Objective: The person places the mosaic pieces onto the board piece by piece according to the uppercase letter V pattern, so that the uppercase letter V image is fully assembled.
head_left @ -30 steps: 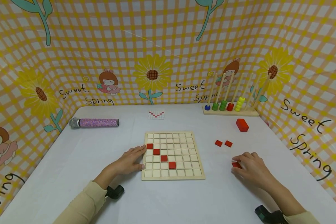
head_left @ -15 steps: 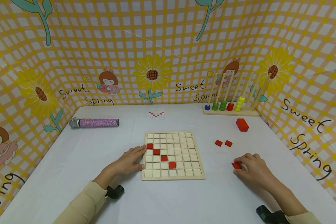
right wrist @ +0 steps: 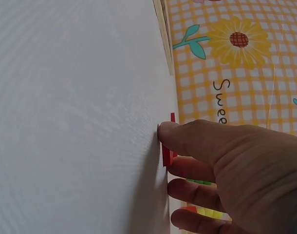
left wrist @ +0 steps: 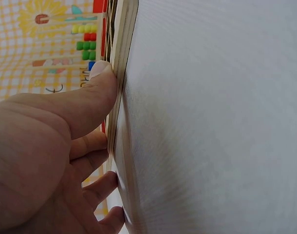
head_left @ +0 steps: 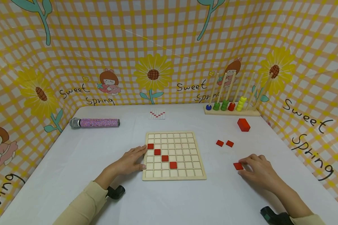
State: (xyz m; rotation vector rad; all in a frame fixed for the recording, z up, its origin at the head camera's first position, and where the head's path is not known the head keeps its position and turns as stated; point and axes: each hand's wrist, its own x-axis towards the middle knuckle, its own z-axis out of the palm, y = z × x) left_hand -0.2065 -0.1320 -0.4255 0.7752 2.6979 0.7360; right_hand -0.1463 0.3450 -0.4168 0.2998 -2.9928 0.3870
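Note:
A square wooden grid board [head_left: 174, 178] lies flat on the table, with several red tiles [head_left: 165, 158] set in its cells in a slanting line. Along the board's left edge, my left hand [head_left: 130, 161] rests with fingers extended; its thumb touches the rim, as the left wrist view confirms. Beyond the board's right side, my right hand [head_left: 259, 172] is bent beside a loose red tile [head_left: 238, 166] flat on the table. Thumb and index finger are apart at that tile's right side. The right wrist view has the thumb [right wrist: 170, 132] partly covering the tile [right wrist: 167, 155].
Two more red tiles [head_left: 220, 143] lie farther back on the right, with a red block [head_left: 243, 125] behind them. A bead rack [head_left: 232, 113] stands at the back right. A small pattern card [head_left: 157, 114] lies behind the board; a glittery microphone [head_left: 98, 122] lies back left.
My right hand has drawn back slightly to the right, uncovering more of the loose red tile, which has stayed in place. The left hand and the board have not moved.

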